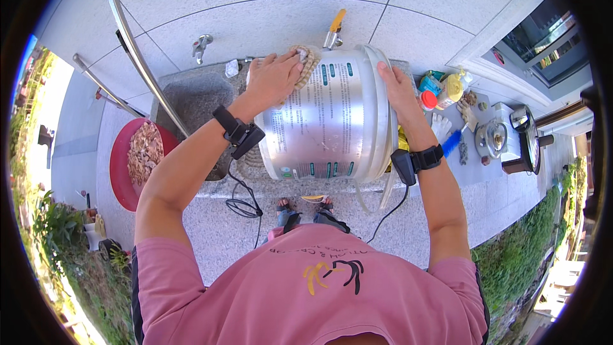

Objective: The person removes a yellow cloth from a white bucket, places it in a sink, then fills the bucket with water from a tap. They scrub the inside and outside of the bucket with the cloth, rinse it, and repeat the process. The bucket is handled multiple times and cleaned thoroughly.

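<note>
A large plastic bucket (316,120) with a silvery printed label lies on its side across the stone sink (191,87). My left hand (274,78) is laid on the upper left of the bucket's wall, with a tan striped cloth or scrubbing pad (307,67) pinched by the thumb and fingers. At the bucket's rim, my right hand (397,87) rests with fingers apart and thumb at the edge; whether it grips the rim I cannot tell. A clear bail or hose hangs below the rim.
Two taps (201,48) are on the tiled wall. A red basin (125,165) of wood-like chips stands left of the sink. On the right counter are a yellow bottle (450,90), a red-capped container (428,100), gloves (440,127), a blue brush (451,143) and cookware (491,138).
</note>
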`<act>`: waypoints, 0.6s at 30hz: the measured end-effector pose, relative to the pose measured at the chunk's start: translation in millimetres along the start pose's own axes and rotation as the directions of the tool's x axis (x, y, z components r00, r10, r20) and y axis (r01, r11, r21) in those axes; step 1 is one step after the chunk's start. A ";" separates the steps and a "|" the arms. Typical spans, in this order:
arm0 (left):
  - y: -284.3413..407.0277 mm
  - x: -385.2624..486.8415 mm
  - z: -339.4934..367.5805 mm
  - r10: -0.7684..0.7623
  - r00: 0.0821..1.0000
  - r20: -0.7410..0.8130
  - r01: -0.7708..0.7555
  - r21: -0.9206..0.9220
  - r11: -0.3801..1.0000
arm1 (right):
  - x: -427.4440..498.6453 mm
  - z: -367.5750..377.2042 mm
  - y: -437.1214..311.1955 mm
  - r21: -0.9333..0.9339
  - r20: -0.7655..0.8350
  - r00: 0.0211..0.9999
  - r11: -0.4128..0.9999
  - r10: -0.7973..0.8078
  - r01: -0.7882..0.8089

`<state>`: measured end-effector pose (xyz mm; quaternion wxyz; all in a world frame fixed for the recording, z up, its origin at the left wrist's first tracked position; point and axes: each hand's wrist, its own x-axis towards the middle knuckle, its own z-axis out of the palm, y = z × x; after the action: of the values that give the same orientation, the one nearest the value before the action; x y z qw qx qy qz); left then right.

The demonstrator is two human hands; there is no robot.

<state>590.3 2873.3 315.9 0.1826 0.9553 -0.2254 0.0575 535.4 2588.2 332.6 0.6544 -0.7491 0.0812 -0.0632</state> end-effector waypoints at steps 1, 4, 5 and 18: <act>6.7 -2.6 1.2 0.006 1.000 -0.011 -0.006 0.002 1.000 | 0.1 3.5 -0.8 0.017 -0.015 1.000 1.000 -0.006 0.006; 31.4 -6.6 10.2 0.109 0.993 -0.049 -0.111 -0.036 0.993 | 7.4 14.0 -0.6 -0.048 0.014 1.000 0.999 -0.004 0.004; 43.9 -9.9 17.7 0.154 0.986 -0.059 -0.158 -0.063 0.985 | 10.0 18.0 1.6 -0.029 0.027 0.999 0.999 0.041 -0.040; 75.2 -85.2 39.9 0.518 0.845 -0.129 -0.512 0.081 0.855 | 73.6 1.9 27.2 -0.035 0.036 0.960 0.961 0.277 -0.276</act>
<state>481.5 2830.8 286.9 0.1557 0.8567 -0.4580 0.1791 606.7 2571.5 304.6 0.6472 -0.7411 0.1727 0.0453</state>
